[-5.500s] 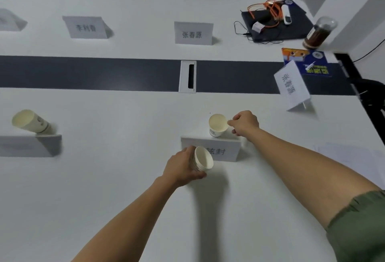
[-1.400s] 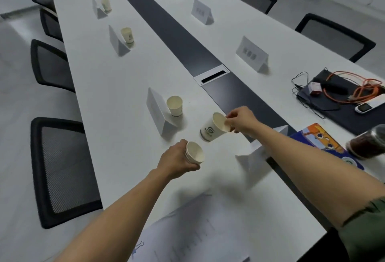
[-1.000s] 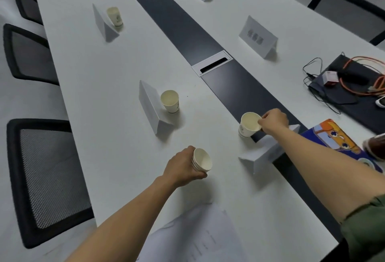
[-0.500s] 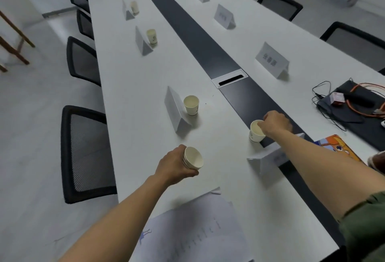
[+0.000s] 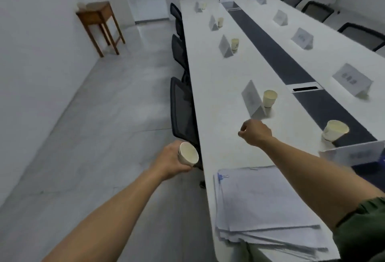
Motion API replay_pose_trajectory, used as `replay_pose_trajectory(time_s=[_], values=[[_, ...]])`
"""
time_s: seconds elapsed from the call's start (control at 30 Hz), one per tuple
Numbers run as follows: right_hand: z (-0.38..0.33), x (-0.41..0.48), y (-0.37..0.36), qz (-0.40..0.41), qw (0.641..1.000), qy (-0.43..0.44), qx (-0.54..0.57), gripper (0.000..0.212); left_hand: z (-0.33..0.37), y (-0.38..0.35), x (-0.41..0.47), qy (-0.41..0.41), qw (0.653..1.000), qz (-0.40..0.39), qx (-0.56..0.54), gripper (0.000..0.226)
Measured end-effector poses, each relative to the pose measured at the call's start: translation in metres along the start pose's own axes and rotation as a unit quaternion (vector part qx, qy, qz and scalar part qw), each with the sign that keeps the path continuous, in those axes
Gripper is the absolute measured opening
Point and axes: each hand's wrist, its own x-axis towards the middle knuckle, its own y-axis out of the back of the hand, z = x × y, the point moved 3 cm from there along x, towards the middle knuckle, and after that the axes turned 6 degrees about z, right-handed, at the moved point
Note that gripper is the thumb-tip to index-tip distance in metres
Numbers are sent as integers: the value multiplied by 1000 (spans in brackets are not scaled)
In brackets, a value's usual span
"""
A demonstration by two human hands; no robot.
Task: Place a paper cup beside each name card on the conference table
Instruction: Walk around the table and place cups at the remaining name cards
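My left hand (image 5: 169, 160) grips a short stack of paper cups (image 5: 188, 156), held off the table's left edge over the floor. My right hand (image 5: 254, 132) hovers above the white table (image 5: 210, 86), fingers curled with nothing in them. At the right stands a paper cup (image 5: 335, 131) just beyond the end name card (image 5: 354, 154). Another cup (image 5: 269, 98) stands beside a tented name card (image 5: 251, 99). Further up the left row, cups (image 5: 235, 44) (image 5: 220, 22) stand beside their cards. The far-side name cards (image 5: 352, 81) (image 5: 302, 38) have no cup beside them.
A clipped stack of papers (image 5: 264, 205) lies at the table's near end. Black mesh chairs (image 5: 181, 107) line the left edge, others the far side. A dark strip (image 5: 277, 55) runs down the table's middle. A wooden side table (image 5: 100, 24) stands by the left wall.
My right hand let go of the cup by the end name card and drew back left over the table. My left hand with the cups moved off the table's edge. The view swung left.
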Motion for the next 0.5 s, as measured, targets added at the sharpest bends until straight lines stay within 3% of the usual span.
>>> replay_pose_trajectory(time_s=[0.27,0.5], values=[[-196,-42,-64,-43,988,149,-5,14,-146,106,-74,112,990,86,26,68],[-324,-11,-105,-56,971,230,-44,15,-240,161,-60,165,978,126,24,69]])
